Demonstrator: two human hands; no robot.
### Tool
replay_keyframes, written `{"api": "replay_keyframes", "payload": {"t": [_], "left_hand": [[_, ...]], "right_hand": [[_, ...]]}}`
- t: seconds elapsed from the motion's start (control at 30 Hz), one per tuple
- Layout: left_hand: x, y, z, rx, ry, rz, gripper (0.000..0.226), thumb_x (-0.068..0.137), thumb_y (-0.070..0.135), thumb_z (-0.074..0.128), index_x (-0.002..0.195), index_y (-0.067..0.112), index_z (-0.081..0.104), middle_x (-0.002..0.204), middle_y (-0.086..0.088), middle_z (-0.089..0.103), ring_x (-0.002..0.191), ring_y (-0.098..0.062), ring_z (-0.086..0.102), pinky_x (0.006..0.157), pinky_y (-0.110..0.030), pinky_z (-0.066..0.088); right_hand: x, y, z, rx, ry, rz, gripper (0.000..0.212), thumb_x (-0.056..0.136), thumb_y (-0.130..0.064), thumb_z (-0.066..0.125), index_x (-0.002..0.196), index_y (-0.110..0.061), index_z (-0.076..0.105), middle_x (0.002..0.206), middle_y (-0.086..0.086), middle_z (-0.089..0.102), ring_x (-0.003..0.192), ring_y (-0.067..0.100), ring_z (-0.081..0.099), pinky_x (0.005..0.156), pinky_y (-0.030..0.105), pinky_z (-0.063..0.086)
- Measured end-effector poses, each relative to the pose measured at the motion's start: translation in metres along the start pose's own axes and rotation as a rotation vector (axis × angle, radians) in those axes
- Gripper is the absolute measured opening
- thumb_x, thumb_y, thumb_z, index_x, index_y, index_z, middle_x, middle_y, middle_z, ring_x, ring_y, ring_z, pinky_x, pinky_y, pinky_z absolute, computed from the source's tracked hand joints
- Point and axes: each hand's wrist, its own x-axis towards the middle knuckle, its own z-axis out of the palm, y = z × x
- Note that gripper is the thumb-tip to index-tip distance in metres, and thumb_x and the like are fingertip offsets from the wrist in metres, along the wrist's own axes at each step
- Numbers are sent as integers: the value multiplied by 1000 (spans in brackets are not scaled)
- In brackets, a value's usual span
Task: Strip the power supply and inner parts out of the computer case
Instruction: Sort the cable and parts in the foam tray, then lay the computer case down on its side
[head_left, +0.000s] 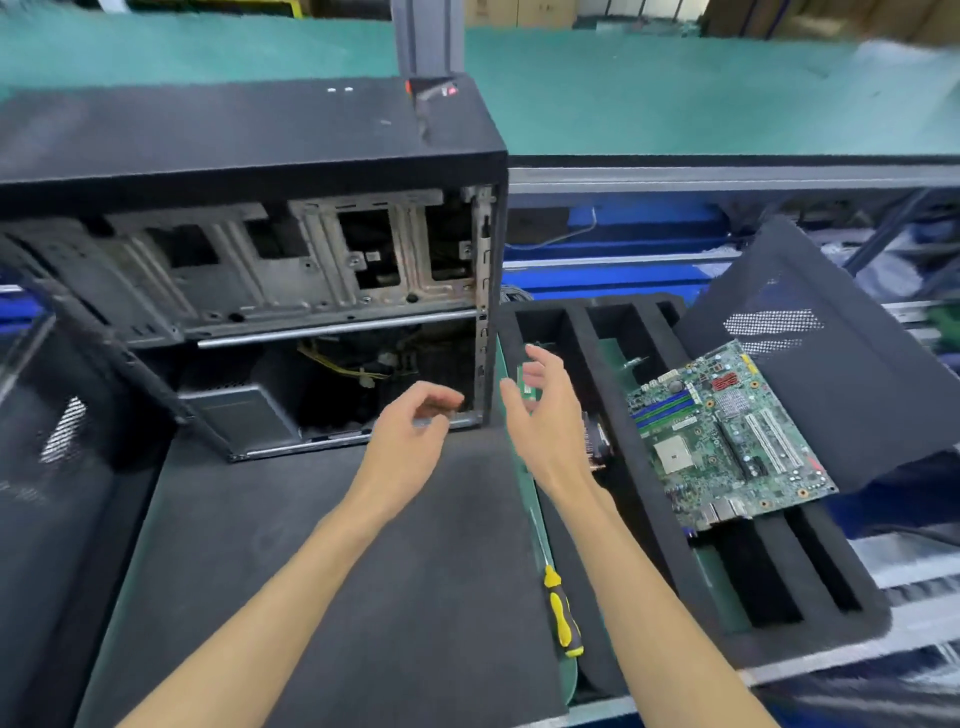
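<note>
The black computer case (249, 140) stands on a dark foam mat (322, 571) with its open side facing me. Inside, a grey power supply box (244, 415) sits at the lower left, with yellow wires (337, 366) beside it. My left hand (410, 436) hovers at the case's lower front edge, fingers loosely curled and holding nothing. My right hand (545, 421) is just right of the case with its fingers spread. A small green memory stick (523, 382) shows behind its palm; whether the hand touches it is unclear.
A green motherboard (727, 436) lies across the black slotted foam tray (779, 613) on the right. A perforated side panel (831, 374) leans behind it. A yellow-and-black screwdriver (563, 613) lies along the mat's right edge. Another mesh panel (62, 431) is at the left.
</note>
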Motion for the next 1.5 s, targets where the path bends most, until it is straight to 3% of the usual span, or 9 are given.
{"api": "replay_keyframes", "payload": {"t": [0.33, 0.57, 0.77, 0.93, 1.07, 1.13, 1.23, 1.4, 1.5], "left_hand": [[-28, -18, -118, -125, 518, -16, 24, 93, 0, 50, 105, 21, 52, 102, 5, 61, 80, 5, 54, 69, -12, 46], [-18, -24, -166, 62, 976, -23, 38, 81, 5, 63, 113, 12, 42, 114, -4, 37, 105, -27, 45, 94, -36, 38], [-3, -29, -186, -15, 748, -98, 71, 88, 8, 62, 150, 22, 29, 147, 0, 44, 134, -20, 44, 117, -42, 33], [7, -34, -191, -15, 704, -94, 61, 92, 5, 53, 144, 30, 32, 129, -3, 60, 112, -26, 58, 102, -45, 48], [18, -41, -195, 14, 697, -104, 60, 93, 5, 52, 142, 32, 31, 119, -1, 61, 104, -25, 59, 94, -42, 50], [24, -45, -196, 38, 703, -129, 63, 94, 5, 52, 146, 30, 28, 118, -1, 62, 105, -25, 60, 94, -42, 50], [30, -51, -197, 59, 729, -131, 69, 94, 5, 53, 152, 29, 23, 108, 14, 59, 97, -4, 58, 88, -23, 44], [35, -58, -200, 70, 716, -195, 79, 95, 6, 54, 159, 23, 12, 131, -11, 60, 112, -35, 59, 102, -44, 48], [35, -60, -201, 79, 716, -230, 81, 94, 5, 54, 160, 21, 10, 124, -20, 63, 109, -42, 61, 102, -53, 49]], "right_hand": [[-14, -48, 47, 33, 139, 56, 68, 99, -38, 59, 155, -19, 25, 150, 2, 36, 136, 14, 38, 114, 39, 36], [9, -64, 64, 54, 164, 45, 73, 100, -32, 58, 159, -19, 17, 161, 0, 29, 146, 15, 31, 112, 25, 24], [20, -67, 74, 63, 181, 62, 65, 102, -18, 49, 157, -18, 15, 158, 6, 38, 143, 25, 39, 118, 47, 33], [31, -63, 74, 26, 177, 80, 63, 101, -12, 43, 157, -18, 14, 142, 12, 52, 125, 32, 54, 107, 52, 43], [37, -58, 75, 24, 214, 65, 58, 100, -5, 42, 153, -17, 22, 101, 9, 62, 80, 24, 57, 75, 42, 51], [40, -56, 76, 16, 228, 59, 57, 99, -3, 42, 152, -15, 24, 98, 8, 62, 74, 19, 55, 68, 32, 46], [44, -54, 77, 18, 228, 61, 61, 97, -1, 44, 152, -17, 23, 94, 5, 61, 69, 16, 54, 64, 26, 45], [48, -50, 76, 10, 241, 57, 60, 94, 0, 47, 148, -18, 28, 88, 3, 61, 66, 13, 53, 58, 14, 42], [49, -47, 76, 14, 243, 64, 59, 94, 0, 47, 147, -20, 29, 81, 0, 58, 64, 11, 52, 56, 8, 43]]}}
